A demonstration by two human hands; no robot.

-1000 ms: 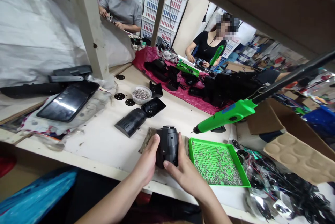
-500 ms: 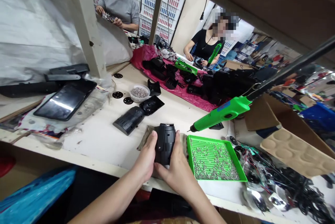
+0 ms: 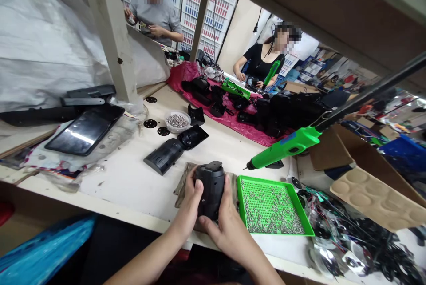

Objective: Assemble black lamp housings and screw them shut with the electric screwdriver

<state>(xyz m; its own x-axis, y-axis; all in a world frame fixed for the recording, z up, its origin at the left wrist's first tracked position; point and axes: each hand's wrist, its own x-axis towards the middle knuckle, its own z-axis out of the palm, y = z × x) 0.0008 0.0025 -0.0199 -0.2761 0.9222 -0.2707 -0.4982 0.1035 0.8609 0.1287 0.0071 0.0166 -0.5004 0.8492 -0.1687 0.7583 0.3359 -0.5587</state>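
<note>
Between my palms stands a black plastic housing [image 3: 211, 191], rounded like a small canister with a flap on top. My left hand [image 3: 189, 203] is wrapped round its left side, and my right hand [image 3: 228, 223] closes on its right and lower side. A folded cloth [image 3: 183, 183] lies beneath it on the table. Just to the right sits a green tray [image 3: 273, 207] of loose screws. Above the tray hangs a green electric screwdriver [image 3: 284, 149], touched by neither hand. Further back lie two black housing parts [image 3: 164, 155].
A bowl of small metal pieces [image 3: 177, 120] stands behind the parts. At left lies a tablet-like black screen [image 3: 84, 128] near a post [image 3: 111, 32]. Tangled wires [image 3: 359, 236] and a cardboard box [image 3: 362, 152] fill the right. Two people sit across the table.
The black housing has turned in my hands, and its top flap now shows folded over the end. Both hands still grip it. The view has shifted slightly.
</note>
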